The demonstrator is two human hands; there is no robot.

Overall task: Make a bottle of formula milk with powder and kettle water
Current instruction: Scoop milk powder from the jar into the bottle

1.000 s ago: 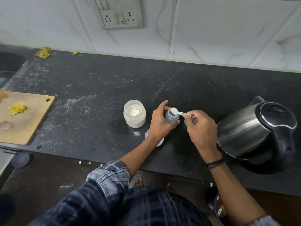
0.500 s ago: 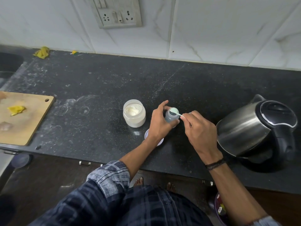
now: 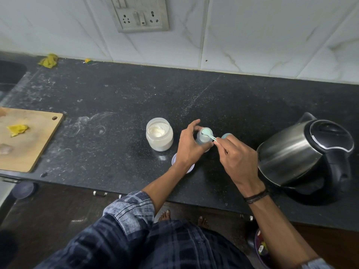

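Clear bottle (pale teal scoop over mouth)

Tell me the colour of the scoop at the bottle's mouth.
The scoop is pale mint green; head view.

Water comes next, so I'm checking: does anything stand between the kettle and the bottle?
Yes. The right hand lies between the kettle and the bottle, holding the scoop over the bottle's mouth; a small blue object sits just behind it.
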